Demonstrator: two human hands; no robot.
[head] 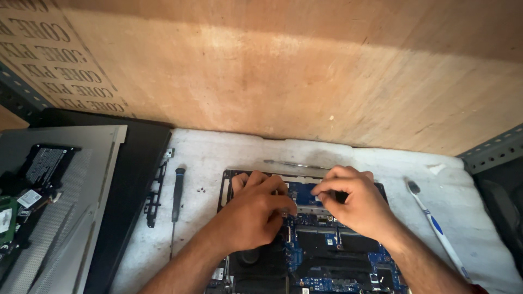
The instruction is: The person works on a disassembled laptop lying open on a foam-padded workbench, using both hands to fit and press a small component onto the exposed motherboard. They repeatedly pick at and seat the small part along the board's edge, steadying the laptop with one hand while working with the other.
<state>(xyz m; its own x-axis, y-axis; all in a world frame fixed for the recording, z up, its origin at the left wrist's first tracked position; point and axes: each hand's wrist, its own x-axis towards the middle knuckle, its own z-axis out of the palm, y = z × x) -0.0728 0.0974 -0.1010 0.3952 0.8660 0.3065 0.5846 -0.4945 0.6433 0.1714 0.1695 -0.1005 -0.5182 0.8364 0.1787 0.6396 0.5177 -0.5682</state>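
- Head view: your left hand (251,213) rests on the left part of the opened laptop (305,239), fingers curled in close, the fingertips pressed down at the blue circuit board (321,256) near the middle of the machine.
- I cannot tell whether those fingers pinch anything; whatever sits under them is hidden by the knuckles.
- Your right hand (354,202) lies just beside it, on the right part of the board, thumb and forefinger drawn narrow together at the far edge of the board, by a blue part there.
- It is too small to tell whether a piece is held between them.
- The two hands are near each other, almost touching at the fingertips.
- The laptop lies flat on a white padded mat (218,152), its near end cut off by the bottom of the picture, with dark black parts showing on its near side.
- Left of the laptop on the mat lies a screwdriver (176,200) with a black handle, pointing near, and a few tiny screws (201,190) between it and the laptop.
- Further left lies a thin black bracket (154,195) at the edge of the mat.
- At the far left a grey laptop cover (65,207) rests on a black panel (131,185).
- Right of the laptop lies a white and blue toothbrush (436,228), bristle end far.
- A thin metal rod (294,163) lies just beyond the laptop's far edge.
- A plywood wall (305,71) stands behind the mat.
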